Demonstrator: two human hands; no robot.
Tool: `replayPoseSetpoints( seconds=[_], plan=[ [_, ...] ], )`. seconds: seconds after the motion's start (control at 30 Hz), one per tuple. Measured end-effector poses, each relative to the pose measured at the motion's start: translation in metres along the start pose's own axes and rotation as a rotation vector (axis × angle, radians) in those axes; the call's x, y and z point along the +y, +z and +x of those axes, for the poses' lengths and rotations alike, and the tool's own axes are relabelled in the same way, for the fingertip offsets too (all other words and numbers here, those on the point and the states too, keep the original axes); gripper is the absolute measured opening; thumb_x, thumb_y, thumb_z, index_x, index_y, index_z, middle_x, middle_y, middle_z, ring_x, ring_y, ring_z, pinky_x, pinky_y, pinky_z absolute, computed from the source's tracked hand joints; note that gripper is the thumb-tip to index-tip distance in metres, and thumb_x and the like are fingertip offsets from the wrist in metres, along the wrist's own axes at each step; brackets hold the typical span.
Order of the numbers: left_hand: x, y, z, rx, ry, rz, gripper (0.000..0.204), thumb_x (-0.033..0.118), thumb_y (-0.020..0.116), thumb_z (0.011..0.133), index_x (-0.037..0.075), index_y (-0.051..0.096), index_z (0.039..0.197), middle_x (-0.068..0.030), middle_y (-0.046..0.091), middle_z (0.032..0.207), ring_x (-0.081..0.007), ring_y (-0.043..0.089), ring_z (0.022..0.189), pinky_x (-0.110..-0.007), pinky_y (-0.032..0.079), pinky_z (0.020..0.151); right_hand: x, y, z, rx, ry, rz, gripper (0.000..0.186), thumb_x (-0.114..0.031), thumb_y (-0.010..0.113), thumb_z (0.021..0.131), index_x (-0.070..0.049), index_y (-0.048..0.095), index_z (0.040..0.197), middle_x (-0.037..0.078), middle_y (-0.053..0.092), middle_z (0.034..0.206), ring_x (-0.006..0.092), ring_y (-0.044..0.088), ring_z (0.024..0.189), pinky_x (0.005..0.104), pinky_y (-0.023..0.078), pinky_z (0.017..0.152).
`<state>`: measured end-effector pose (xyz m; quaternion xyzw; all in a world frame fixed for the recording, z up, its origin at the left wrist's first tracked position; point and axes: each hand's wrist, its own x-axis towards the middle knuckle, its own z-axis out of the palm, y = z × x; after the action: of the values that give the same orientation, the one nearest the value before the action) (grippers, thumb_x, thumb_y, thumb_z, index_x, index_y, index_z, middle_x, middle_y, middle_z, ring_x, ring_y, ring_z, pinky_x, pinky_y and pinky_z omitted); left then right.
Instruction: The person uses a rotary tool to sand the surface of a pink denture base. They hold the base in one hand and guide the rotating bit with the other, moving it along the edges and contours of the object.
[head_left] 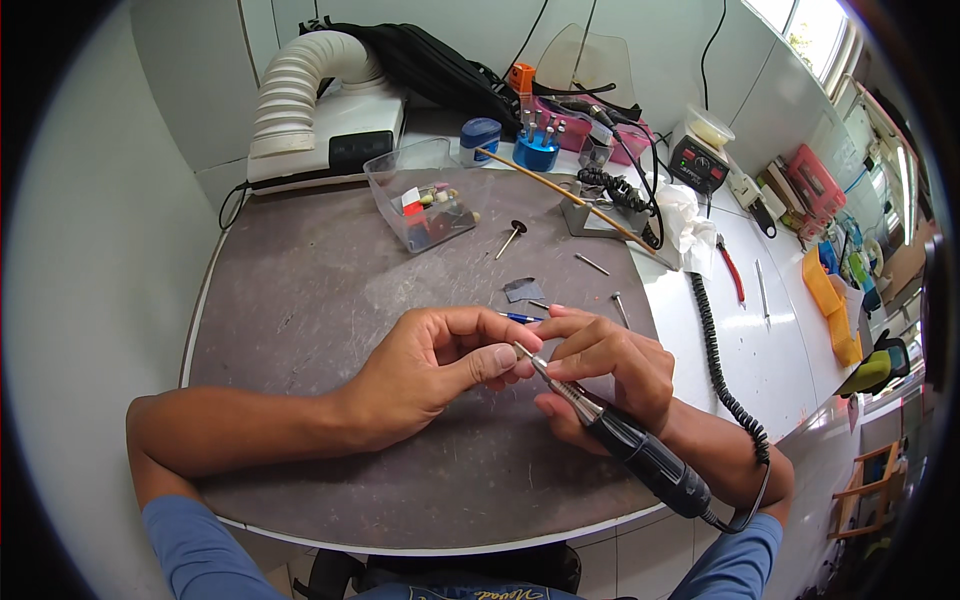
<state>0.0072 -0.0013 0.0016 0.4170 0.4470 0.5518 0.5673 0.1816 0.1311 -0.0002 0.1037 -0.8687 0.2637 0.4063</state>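
Note:
My left hand [450, 370] has its fingers curled, thumb and forefinger pinched on a small piece [519, 352] at the tip of a black and silver rotary handpiece [640, 450]; the piece is too small to name. My right hand [610, 370] grips the handpiece, fingertips on its metal nose, its coiled cord [718, 350] running up the right side. Just beyond my fingers lie a blue pen [520, 317], a grey abrasive scrap [522, 291] and loose metal bits [619, 305] on the brown mat [300, 290].
Behind are a white dust extractor [290, 160], clear box [395, 205] of bits, blue bit holder [536, 152], wooden stick [555, 190] over a grey stand [590, 220], and control box [692, 160]. Right: red-handled pliers [731, 275], yellow tray [840, 325]. A wall [90, 300] borders the left.

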Motion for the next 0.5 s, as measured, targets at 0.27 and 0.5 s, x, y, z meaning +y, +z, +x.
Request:
replayPoseSetpoints(
  seconds=[0.27,0.5],
  plan=[
    [-0.0002,-0.0008,0.0,-0.013,-0.006,-0.005,0.021,0.012,0.059,0.096,-0.001,0.062,0.113,-0.0063,0.065,0.098,-0.0104,0.059,0.09,-0.024,0.05,0.083,0.0002,0.0002,0.0,0.005,0.008,0.02,0.024,-0.003,0.077,0.071,-0.001,0.062,0.09,0.014,0.069,0.086,0.0306,0.07,0.091,0.048,0.054,0.089],
    [0.0005,-0.0001,0.0002,-0.002,-0.006,0.002,0.021,0.012,0.059,0.096,-0.001,0.062,0.112,-0.0062,0.066,0.097,-0.0104,0.059,0.089,-0.024,0.049,0.082,0.0,0.0008,-0.0009,0.034,0.003,0.015,0.023,-0.002,0.076,0.071,0.0,0.062,0.089,0.014,0.068,0.083,0.0307,0.071,0.089,0.047,0.055,0.088]
  ],
)
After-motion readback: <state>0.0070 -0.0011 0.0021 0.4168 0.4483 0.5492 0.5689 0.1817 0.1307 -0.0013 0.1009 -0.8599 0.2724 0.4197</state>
